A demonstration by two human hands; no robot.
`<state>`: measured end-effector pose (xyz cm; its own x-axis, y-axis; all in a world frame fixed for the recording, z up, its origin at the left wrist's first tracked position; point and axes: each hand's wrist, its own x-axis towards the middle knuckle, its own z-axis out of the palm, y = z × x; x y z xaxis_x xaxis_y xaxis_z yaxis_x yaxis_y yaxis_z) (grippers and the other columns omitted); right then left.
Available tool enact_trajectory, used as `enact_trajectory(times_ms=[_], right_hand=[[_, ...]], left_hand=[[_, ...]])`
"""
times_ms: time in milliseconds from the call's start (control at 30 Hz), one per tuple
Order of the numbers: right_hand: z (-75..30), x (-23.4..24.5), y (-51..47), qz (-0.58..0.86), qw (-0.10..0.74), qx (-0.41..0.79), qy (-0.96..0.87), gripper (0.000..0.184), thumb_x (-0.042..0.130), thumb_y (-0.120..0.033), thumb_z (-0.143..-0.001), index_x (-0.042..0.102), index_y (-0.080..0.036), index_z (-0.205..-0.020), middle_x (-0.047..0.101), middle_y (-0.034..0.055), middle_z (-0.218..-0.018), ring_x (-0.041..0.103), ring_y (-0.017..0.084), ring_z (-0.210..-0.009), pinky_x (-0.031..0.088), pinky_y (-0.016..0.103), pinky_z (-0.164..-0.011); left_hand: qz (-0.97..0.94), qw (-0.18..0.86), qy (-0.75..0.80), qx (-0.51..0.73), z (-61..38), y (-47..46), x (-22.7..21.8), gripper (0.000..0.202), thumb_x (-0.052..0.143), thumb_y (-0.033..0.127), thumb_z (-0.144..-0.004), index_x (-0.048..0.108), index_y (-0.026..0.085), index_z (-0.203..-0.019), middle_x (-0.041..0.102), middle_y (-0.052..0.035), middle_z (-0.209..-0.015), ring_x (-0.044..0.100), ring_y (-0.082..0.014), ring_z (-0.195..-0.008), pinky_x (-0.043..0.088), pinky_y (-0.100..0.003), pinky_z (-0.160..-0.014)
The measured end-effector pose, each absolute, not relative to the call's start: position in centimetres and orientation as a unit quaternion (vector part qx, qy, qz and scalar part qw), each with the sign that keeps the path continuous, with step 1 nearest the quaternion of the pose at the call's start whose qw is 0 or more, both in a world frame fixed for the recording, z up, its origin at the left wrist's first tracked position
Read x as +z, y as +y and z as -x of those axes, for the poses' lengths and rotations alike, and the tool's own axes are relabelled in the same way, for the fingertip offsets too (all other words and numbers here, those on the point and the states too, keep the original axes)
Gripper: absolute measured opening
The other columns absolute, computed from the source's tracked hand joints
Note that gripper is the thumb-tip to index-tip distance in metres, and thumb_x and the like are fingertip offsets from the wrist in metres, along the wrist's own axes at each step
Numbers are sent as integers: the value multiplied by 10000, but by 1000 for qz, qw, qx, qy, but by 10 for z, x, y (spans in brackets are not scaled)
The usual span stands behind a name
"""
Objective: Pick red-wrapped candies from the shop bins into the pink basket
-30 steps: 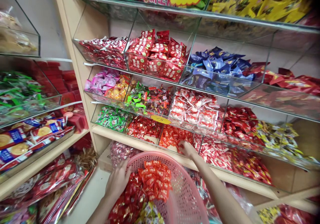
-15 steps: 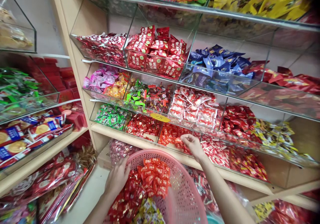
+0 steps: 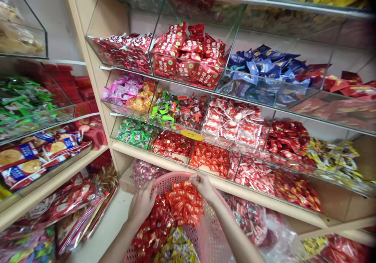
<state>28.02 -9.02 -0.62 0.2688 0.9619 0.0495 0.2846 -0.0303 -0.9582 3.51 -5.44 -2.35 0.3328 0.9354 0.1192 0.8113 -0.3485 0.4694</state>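
I have my left hand (image 3: 142, 202) on the left rim of the pink basket (image 3: 174, 173), its fingers loosely extended; whether they grip the rim, I cannot tell. My right hand (image 3: 201, 185) is over the basket's far side, fingers curled in beside the orange packets (image 3: 188, 206); I cannot see whether one is pinched there. Those packets lie inside, behind the yellow-wrapped candies (image 3: 178, 245) and beside the dark red candies (image 3: 152, 225).
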Motion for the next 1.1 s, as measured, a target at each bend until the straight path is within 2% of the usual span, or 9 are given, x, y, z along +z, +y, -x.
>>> enact_trajectory(times_ms=[167, 433, 800, 1100], right_hand=[[-265, -42, -82, 687, 443, 292, -497, 133, 493, -292, -663, 530, -174, -615, 527, -16, -541, 466, 121, -520, 370, 236, -515], [-245, -52, -68, 728, 408, 230, -502, 103, 453, -206, -694, 543, -183, -648, 601, 7, -651, 540, 141, -630, 405, 250, -624], [-247, -57, -72, 725, 426, 207, -499, 96, 446, -211, -713, 535, -181, -731, 591, 19, -661, 521, 149, -597, 394, 249, -589], [-245, -49, -82, 741, 409, 133, -516, 112, 448, -231, -738, 548, -188, -767, 607, 13, -653, 548, 156, -613, 361, 238, -577]], left_hand=[[-799, 166, 544, 194, -35, -54, -26, 428, 279, 337, -872, 438, 190, -1242, 523, -79, -1226, 529, -205, -1043, 415, -320, -856], [-803, 158, 544, 185, -34, -53, -27, 448, 246, 355, -878, 423, 181, -1251, 510, -87, -1240, 521, -212, -1065, 427, -318, -840], [-803, 153, 547, 182, -35, -54, -26, 447, 248, 351, -876, 433, 178, -1244, 510, -95, -1241, 534, -219, -1045, 437, -324, -815], [-797, 164, 552, 183, -35, -53, -28, 428, 299, 331, -866, 429, 197, -1251, 507, -71, -1246, 483, -208, -1113, 405, -319, -875]])
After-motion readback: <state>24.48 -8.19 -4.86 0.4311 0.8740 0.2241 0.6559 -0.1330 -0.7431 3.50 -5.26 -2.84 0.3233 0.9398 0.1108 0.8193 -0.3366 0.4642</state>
